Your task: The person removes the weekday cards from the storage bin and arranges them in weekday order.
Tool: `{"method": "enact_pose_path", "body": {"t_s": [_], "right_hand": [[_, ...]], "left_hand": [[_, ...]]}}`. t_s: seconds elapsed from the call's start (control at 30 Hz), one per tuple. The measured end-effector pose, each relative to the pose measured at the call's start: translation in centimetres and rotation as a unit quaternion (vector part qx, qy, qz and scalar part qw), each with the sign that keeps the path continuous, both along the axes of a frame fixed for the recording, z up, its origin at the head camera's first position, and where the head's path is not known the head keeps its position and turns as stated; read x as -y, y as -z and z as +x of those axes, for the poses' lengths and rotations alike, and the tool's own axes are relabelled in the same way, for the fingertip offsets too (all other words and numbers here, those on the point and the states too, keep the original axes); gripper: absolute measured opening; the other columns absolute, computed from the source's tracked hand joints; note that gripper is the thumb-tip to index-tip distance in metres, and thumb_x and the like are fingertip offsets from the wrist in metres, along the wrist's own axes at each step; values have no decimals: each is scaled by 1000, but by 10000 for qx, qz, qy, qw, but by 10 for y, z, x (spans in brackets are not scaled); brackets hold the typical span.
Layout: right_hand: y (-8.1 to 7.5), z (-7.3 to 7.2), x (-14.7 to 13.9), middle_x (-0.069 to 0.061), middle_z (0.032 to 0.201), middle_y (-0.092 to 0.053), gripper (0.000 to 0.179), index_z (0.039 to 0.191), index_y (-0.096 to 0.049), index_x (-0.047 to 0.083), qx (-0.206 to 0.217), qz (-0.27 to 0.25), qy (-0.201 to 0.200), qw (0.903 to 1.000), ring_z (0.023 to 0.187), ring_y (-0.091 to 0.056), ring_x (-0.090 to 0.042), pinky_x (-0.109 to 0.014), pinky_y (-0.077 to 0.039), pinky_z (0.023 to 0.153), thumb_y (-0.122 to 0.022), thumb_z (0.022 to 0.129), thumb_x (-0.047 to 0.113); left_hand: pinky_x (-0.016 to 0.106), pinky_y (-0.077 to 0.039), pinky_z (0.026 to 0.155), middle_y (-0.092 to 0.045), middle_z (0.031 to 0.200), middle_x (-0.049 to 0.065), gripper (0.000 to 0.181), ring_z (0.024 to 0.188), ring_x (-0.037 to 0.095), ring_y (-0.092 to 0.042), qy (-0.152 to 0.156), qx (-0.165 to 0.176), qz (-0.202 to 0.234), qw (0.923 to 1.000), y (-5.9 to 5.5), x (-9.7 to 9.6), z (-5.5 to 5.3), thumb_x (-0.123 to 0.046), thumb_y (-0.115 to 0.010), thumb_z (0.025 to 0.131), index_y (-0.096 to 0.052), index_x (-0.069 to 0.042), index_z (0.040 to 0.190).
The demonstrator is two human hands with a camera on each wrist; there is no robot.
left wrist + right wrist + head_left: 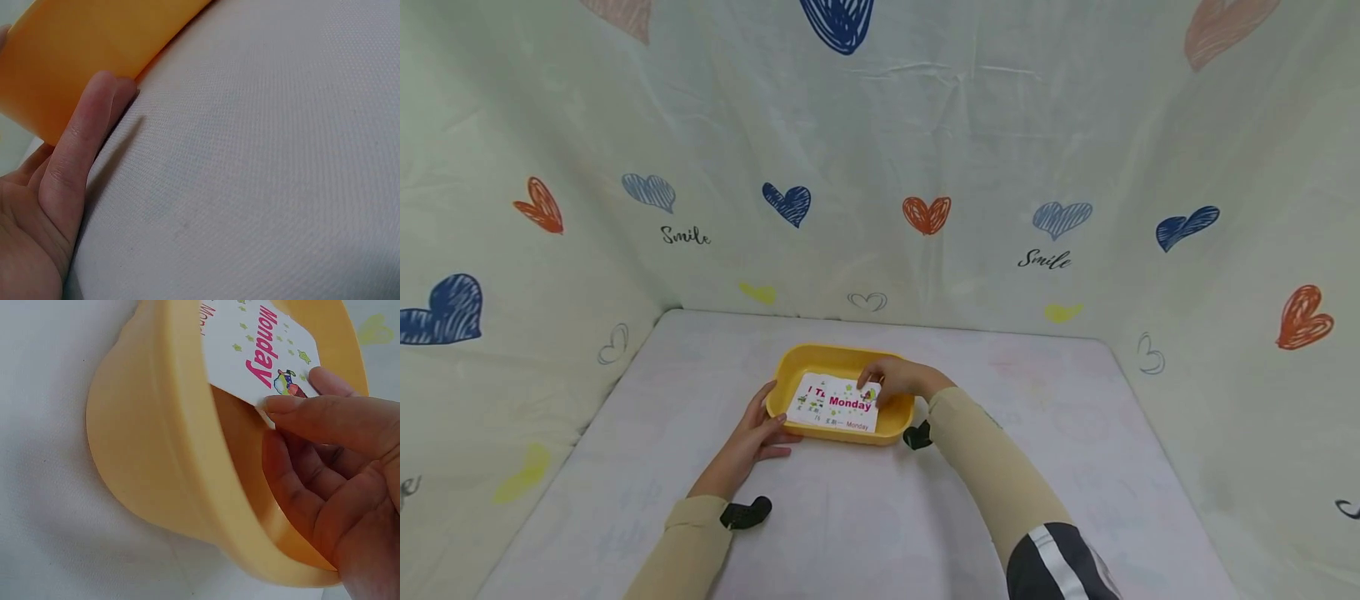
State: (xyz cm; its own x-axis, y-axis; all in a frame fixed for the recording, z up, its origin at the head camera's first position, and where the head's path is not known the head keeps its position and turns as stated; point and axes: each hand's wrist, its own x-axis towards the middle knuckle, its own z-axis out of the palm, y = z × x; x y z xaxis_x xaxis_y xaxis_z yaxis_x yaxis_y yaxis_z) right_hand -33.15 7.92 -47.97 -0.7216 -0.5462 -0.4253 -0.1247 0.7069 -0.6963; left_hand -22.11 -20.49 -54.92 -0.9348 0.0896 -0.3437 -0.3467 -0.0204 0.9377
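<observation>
Your right hand is clamped on the white "Monday" card: the right wrist view shows your thumb laid over the card's near corner, with the curled index finger close underneath it. Its other fingers bend loosely inside the yellow tray, where the card lies tilted, partly covering a second white card at its left. Your left hand grips the left end of the tray, with fingers and thumb set apart around its near corner. In the left wrist view, two of its lower fingers lie nearly straight against the outer wall, down by the white tabletop; the rest of that grip is mostly hidden there. The tray sits on the tabletop between your two forearms.
</observation>
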Motion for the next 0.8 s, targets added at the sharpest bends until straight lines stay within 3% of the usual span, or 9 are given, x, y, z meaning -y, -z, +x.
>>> {"method": "enact_pose_path", "body": {"t_s": [0.17,0.43,0.6,0.8], "right_hand": [[-2,1,-3,1,113,-56,33,103,-69,25,44,-225,47,9997,108,-48,-23,-36,-44,99,-74,82,0],[-13,2,-9,0,133,-53,36,106,-71,23,137,-470,203,9986,123,-45,-24,-40,-41,105,-68,83,-4],[-17,1,-17,-2,141,-47,38,110,-70,24,275,-649,352,9969,123,-46,-25,-34,-49,95,-65,85,-4],[-22,-1,-26,-3,143,-44,41,117,-69,22,428,-905,520,9936,110,-53,-25,-32,-55,85,-64,85,-4]], "left_hand": [[39,-57,79,-33,152,11,71,99,31,-67,22,11,-30,10000,-1,-1,0,-25,-55,100,-13,-43,154],[38,-57,79,-34,152,10,71,99,30,-67,11,39,-26,10000,-3,-1,2,-25,-55,100,-13,-44,154],[38,-57,80,-34,152,10,71,100,31,-67,2,56,33,10000,-1,0,1,-25,-55,100,-13,-44,154],[39,-56,82,-34,152,8,71,101,30,-67,41,25,-31,10000,-2,1,2,-27,-56,99,-13,-46,153]]}}
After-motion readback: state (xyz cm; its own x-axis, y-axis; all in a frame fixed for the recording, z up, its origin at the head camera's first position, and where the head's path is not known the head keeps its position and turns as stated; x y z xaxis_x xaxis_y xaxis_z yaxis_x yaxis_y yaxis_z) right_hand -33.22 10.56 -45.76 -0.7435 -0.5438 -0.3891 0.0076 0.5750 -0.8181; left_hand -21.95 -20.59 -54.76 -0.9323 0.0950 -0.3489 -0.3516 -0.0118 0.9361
